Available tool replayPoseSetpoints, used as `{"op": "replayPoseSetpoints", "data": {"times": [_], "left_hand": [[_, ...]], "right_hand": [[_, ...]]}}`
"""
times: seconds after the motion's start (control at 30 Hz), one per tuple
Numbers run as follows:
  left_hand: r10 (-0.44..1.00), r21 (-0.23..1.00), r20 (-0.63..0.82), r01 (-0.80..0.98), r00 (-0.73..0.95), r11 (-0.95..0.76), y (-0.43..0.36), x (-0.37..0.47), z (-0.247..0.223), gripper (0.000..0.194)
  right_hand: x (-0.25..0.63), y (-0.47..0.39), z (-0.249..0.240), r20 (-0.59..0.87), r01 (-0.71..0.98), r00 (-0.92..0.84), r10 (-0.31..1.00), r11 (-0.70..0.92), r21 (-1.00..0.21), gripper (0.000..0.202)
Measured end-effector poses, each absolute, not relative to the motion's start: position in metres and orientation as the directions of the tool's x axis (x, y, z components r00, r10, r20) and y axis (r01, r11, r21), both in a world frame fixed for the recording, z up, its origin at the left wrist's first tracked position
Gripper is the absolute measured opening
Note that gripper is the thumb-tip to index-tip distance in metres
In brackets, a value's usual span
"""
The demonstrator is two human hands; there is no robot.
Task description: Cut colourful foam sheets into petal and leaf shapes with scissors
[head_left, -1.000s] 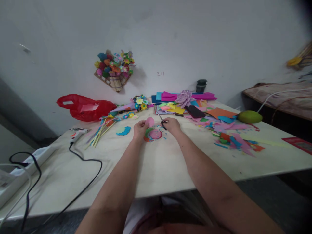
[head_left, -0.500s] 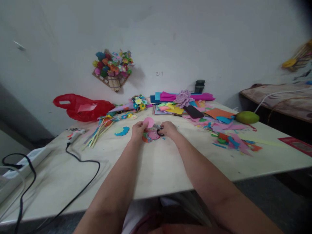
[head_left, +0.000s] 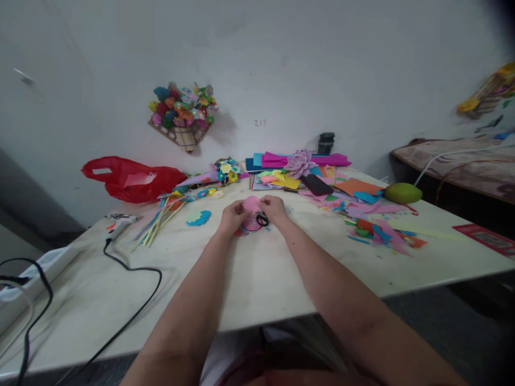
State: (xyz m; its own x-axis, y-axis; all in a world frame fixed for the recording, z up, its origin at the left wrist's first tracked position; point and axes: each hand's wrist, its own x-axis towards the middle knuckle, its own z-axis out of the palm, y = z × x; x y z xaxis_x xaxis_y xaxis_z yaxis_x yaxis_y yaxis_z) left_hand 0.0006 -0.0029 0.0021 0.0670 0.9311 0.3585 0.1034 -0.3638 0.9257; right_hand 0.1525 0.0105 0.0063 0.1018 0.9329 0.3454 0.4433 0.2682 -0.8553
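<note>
A round pink paper disc is held up over the middle of the table between my two hands. My left hand pinches its left edge. On the right edge, the fingers of my right hand are closed. Scissors with black handles lie on the table just below my right hand; their blades are mostly hidden. Beneath the disc lie more round cut pieces, pink and other colours, partly covered by my hands. Blue and green scalloped pieces rest to the left of my left hand.
A glue gun with a black cord and a white power strip are on the left. Behind are a red plastic bag and pale sticks. Coloured scraps, a black phone-like slab and a green fruit occupy the right.
My right hand has let go of the scissors, which now lie on the table, and has moved to the pink disc's right edge. The view has shifted slightly.
</note>
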Motion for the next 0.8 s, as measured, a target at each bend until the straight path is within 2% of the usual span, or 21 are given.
{"op": "replayPoseSetpoints", "data": {"times": [0.07,0.13,0.2,0.23,0.37,0.57,0.7,0.8], "left_hand": [[0.887,0.870,0.461,0.176,0.044,-0.461,-0.001,0.001,0.002,0.051],[0.855,0.826,0.518,0.238,0.038,-0.511,0.000,0.000,0.002,0.036],[0.853,0.825,0.522,0.255,0.001,-0.505,0.000,-0.002,0.003,0.015],[0.861,0.840,0.508,0.241,-0.031,-0.487,-0.001,-0.004,0.003,0.012],[0.914,0.908,0.399,0.165,-0.069,-0.384,-0.003,-0.006,0.006,0.020],[0.969,0.942,0.248,0.236,-0.004,-0.240,-0.010,0.002,0.012,0.042],[0.969,0.964,0.247,0.100,0.015,-0.247,-0.013,0.006,0.012,0.042],[0.966,0.966,0.258,0.022,-0.011,-0.258,-0.014,0.007,0.012,0.038]], "right_hand": [[0.155,0.013,0.006,0.395,0.483,0.197,0.897,0.262,-0.836,0.018],[0.157,0.014,0.006,0.403,0.464,0.242,0.883,0.260,-0.847,0.019],[0.158,0.015,0.006,0.384,0.413,0.260,0.886,0.258,-0.874,0.019],[0.158,0.015,0.006,0.367,0.378,0.268,0.891,0.253,-0.890,0.019],[0.156,0.012,0.011,0.280,0.192,0.290,0.915,0.231,-0.954,0.016],[0.153,0.002,0.019,0.176,-0.046,0.219,0.960,0.191,-0.981,0.015],[0.151,0.001,0.018,0.151,-0.067,0.106,0.983,0.159,-0.985,0.015],[0.149,0.003,0.014,0.182,0.032,0.098,0.978,0.179,-0.983,0.016]]}}
